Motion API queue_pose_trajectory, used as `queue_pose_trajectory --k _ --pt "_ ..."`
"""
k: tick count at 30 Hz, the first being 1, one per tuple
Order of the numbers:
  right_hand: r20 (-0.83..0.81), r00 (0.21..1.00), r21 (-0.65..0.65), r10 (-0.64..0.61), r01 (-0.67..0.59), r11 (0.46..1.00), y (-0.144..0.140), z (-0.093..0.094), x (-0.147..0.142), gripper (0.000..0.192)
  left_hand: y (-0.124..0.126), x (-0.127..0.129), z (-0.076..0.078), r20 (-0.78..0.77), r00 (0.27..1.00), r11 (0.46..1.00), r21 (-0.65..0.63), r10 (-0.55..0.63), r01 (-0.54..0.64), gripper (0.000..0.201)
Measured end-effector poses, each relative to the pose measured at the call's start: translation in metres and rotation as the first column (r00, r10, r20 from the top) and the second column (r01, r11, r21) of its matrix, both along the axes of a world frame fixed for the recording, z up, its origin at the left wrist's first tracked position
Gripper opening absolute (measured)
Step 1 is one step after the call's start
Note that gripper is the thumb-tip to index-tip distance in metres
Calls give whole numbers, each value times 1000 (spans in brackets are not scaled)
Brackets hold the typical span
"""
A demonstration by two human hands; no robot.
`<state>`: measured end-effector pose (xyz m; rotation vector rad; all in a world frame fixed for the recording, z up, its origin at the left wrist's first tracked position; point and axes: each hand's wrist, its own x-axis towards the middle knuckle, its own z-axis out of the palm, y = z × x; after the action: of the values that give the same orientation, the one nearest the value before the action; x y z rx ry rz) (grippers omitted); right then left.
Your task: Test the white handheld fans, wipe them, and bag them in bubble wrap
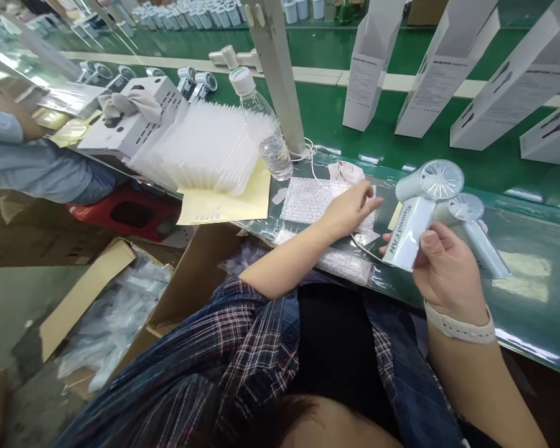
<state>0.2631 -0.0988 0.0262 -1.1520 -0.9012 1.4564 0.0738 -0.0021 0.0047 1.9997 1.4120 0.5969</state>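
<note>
Plaid sleeves and a dark lap are seen closest to the lens. Beyond them, a pale handheld fan marked "Speed FAN" is gripped by its handle in the right hand, fingers closed around it, above the near edge of the glossy green table. A second fan is seen just behind it. The left hand is held loosely open, fingertips resting on a bubble-wrap sheet. A water bottle is stood beside stacked clear bags, and white cartons are lined up farther back.
</note>
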Motion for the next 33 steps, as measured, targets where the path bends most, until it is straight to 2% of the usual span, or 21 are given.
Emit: queue_pose_trajectory --k 2,3,5,9,11,15,21,26,30,33 --pt "-19 999 25 -43 44 999 0 2 -1 66 -3 7 -2 -273 961 997 -59 -55 40 33" --pt "-31 998 37 -56 57 998 -2 3 -3 68 -5 10 -3 -354 932 996 -63 -77 58 34" --pt "-33 998 57 -60 61 997 -6 7 -6 69 -7 13 -4 -413 906 995 -57 -98 81 31" --pt "17 999 74 -41 39 996 -13 12 -9 66 -2 6 -4 -393 911 991 -74 -129 109 23" --pt "29 999 60 -24 22 998 -14 13 -9 57 0 0 -2 -382 916 993 -70 -119 100 20" --pt "-70 997 28 27 -25 999 -11 16 -10 34 -2 -4 5 -371 925 997 -57 -77 60 36" --pt "-250 960 -64 129 -149 987 -5 18 -10 45 0 -1 2 -386 921 997 -72 -57 32 39" --pt "-243 959 -112 143 -175 978 -4 11 -4 31 2 -4 -2 -358 931 997 -70 -65 43 41" --pt "-275 959 -185 63 -117 976 -5 4 -5 37 4 -9 -1 -315 944 995 -69 -95 77 35" --pt "-137 987 -149 85 -105 983 -6 -7 -6 39 6 -17 1 -138 983 987 -117 -122 107 27"
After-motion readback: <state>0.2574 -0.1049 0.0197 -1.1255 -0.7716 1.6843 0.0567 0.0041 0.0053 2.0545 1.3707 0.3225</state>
